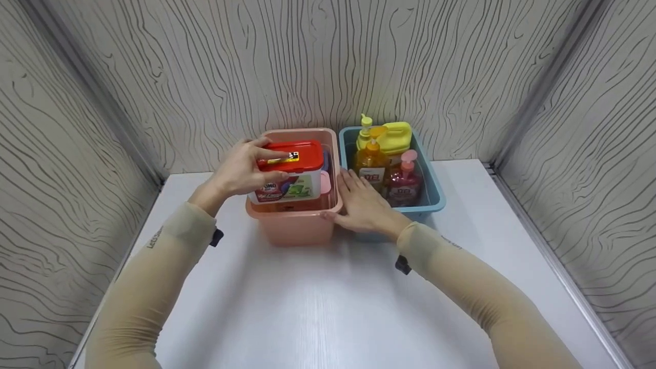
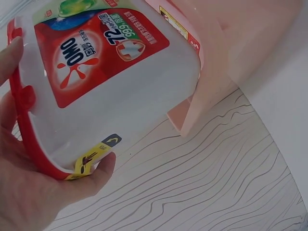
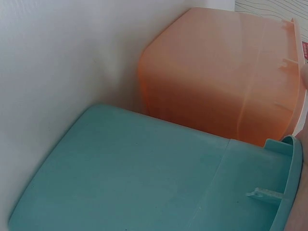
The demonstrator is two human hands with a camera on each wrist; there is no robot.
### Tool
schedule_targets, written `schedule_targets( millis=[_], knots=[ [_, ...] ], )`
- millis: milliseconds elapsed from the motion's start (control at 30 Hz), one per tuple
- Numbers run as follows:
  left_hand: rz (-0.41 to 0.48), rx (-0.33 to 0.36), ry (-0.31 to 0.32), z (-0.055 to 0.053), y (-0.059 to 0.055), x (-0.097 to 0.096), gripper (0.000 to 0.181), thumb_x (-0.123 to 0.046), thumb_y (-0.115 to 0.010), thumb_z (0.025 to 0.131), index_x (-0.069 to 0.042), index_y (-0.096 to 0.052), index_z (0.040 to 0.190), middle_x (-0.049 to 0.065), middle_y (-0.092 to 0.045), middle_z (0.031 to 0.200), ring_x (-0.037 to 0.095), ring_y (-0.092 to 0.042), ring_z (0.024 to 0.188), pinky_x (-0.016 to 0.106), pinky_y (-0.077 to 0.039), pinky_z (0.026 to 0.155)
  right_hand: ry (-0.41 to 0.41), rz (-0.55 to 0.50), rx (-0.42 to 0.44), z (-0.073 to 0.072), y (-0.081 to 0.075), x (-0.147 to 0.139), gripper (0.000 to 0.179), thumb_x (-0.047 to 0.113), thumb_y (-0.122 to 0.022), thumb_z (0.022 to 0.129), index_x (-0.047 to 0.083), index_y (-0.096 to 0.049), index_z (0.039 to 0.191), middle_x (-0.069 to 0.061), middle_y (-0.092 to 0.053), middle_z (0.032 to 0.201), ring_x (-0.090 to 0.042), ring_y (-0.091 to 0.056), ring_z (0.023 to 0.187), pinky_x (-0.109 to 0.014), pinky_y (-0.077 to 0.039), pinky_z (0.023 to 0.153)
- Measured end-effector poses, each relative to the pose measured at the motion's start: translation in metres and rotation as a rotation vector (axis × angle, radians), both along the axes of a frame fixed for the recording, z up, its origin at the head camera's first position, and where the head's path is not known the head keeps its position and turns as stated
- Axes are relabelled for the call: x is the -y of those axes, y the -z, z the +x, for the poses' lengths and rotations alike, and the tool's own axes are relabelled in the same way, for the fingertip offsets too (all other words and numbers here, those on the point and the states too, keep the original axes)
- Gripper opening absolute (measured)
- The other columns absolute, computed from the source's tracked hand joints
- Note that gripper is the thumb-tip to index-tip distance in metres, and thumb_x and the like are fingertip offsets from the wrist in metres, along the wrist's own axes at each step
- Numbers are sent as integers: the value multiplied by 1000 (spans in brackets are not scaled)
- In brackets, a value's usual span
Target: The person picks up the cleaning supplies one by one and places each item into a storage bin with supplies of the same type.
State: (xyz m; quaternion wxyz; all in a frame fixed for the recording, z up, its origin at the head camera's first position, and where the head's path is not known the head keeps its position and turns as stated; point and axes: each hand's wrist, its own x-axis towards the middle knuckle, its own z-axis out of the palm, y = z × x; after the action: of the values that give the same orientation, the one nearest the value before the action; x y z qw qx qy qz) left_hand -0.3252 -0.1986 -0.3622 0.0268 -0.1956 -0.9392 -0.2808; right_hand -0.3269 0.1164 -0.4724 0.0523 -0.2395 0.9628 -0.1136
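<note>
My left hand point(image 1: 245, 168) grips a white OMO detergent box point(image 2: 139, 82) by its red lid point(image 1: 307, 149). The box sits partly down in the pink bin point(image 1: 297, 228), its lid standing above the rim; in the left wrist view its lower end is inside the bin wall. My right hand point(image 1: 365, 206) lies with fairly straight fingers over the adjoining rims of the pink bin and the blue bin point(image 1: 434, 192). Its thumb touches the pink bin's near right corner. The right wrist view shows mostly the outer walls of both bins.
The blue bin holds an orange pump bottle point(image 1: 370, 160), a red pump bottle point(image 1: 404, 187) and a yellow jug point(image 1: 397, 136), with a yellow pump point(image 1: 366, 121) behind. A pink-capped item point(image 1: 325, 182) is in the pink bin. Patterned walls enclose the white table point(image 1: 318, 307).
</note>
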Motion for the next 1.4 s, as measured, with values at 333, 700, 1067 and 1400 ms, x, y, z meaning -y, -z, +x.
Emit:
schedule_targets(
  millis=[333,700,1067,1400],
  knots=[
    [-12,25,14,1,6,-9,54,-40,-86,97,-28,-75,148,12,-47,179,40,-39,161,73,-36,131,-16,8,-16,-1,0,0,124,94,-38,98,7,-8,181,-14,-2,192,-38,-4,180,-60,-9,146],
    [-33,4,76,1,13,-16,53,-43,-87,95,-27,-78,145,13,-58,170,40,-47,156,70,-40,129,-18,10,-11,-1,-1,0,124,93,-39,98,7,-7,181,-14,-2,192,-38,-4,180,-59,-7,147],
    [-36,28,77,3,20,-23,53,-44,-87,96,-29,-77,146,13,-57,171,41,-46,159,72,-40,130,-24,-5,-12,-2,-1,-1,126,95,-40,97,9,-4,181,-14,-1,192,-39,-5,180,-60,-7,146],
    [-41,19,83,4,28,-25,53,-45,-87,94,-28,-79,144,14,-60,167,38,-48,151,66,-46,125,-21,-22,-26,-2,1,-1,123,90,-44,98,11,-2,182,-13,-2,193,-40,-7,180,-62,-10,145]
  ],
)
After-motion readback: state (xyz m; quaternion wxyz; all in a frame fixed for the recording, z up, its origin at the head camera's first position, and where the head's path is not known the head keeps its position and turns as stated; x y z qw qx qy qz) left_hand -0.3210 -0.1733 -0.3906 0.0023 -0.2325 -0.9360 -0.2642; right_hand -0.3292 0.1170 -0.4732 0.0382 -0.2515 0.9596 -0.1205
